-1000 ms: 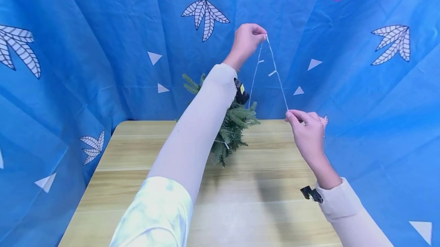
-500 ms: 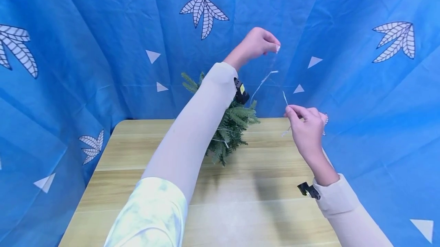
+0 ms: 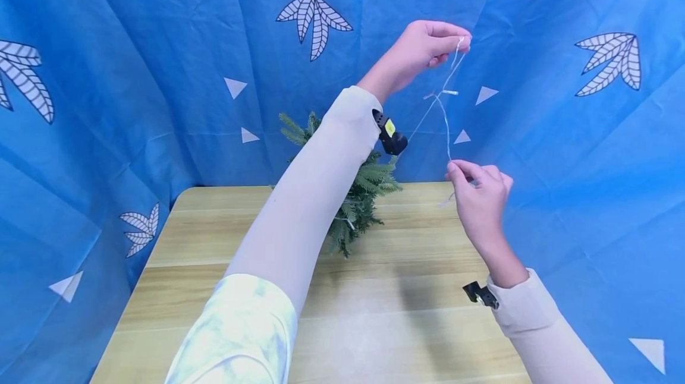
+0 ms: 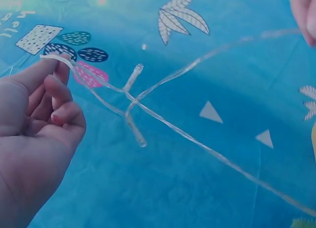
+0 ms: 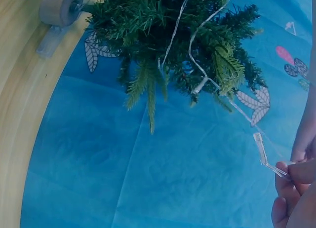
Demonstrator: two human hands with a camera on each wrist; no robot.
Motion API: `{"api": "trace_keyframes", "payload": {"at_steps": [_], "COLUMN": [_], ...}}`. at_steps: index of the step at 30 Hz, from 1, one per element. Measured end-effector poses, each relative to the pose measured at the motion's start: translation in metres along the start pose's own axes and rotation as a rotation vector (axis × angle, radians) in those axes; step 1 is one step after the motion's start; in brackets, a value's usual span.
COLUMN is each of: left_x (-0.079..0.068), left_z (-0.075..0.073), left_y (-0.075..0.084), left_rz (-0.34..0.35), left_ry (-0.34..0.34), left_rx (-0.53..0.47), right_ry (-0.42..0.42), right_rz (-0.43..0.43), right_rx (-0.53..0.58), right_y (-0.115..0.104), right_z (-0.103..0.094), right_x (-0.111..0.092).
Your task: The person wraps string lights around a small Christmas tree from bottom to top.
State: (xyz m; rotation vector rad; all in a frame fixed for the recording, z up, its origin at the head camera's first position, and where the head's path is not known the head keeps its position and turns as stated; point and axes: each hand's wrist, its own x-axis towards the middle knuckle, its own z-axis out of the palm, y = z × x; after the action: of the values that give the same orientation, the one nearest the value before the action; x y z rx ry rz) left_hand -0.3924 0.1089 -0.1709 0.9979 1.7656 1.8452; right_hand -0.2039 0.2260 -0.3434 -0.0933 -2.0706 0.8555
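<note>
A string of fairy lights (image 3: 448, 128), clear wire with small bulbs, runs from a small artificial Christmas tree (image 3: 369, 185) up to my hands. Raised above and right of the tree, my left hand (image 3: 425, 51) pinches a bend of the wire between thumb and finger. Below it, my right hand (image 3: 481, 197) pinches the same string, and a short end hangs beneath the fingers. Two strands cross between the hands, near two bulbs, one bulb (image 4: 133, 79) pointing up in the left wrist view. My left forearm hides much of the tree in the head view.
The tree stands toward the back of a wooden table (image 3: 374, 336). A patterned blue cloth (image 3: 192, 75) hangs behind and at both sides. In the right wrist view, a round wood-coloured base (image 5: 60, 7) with a clear flat piece shows under the tree.
My left hand has moved right, away from the tree, drawing the wire along. The two strands, apart earlier, now cross. My right hand has stayed nearly in place.
</note>
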Motion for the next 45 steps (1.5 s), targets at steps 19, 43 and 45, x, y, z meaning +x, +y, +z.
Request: {"api": "trace_keyframes", "payload": {"at_steps": [19, 43, 45], "left_x": [-0.035, -0.137, -0.147], "left_z": [-0.094, -0.139, -0.136], "left_y": [-0.019, -0.032, -0.034], "left_rz": [-0.144, -0.185, -0.161], "left_ry": [0.37, 0.285, 0.286], "left_rx": [0.546, 0.918, 0.93], "right_ry": [-0.095, -0.091, -0.089], "right_rz": [-0.003, -0.1, -0.106], "right_rx": [0.066, 0.164, 0.173], "right_y": [-0.022, -0.052, -0.056], "right_z": [-0.003, 0.016, 0.016], "right_x": [-0.01, -0.006, -0.006]}}
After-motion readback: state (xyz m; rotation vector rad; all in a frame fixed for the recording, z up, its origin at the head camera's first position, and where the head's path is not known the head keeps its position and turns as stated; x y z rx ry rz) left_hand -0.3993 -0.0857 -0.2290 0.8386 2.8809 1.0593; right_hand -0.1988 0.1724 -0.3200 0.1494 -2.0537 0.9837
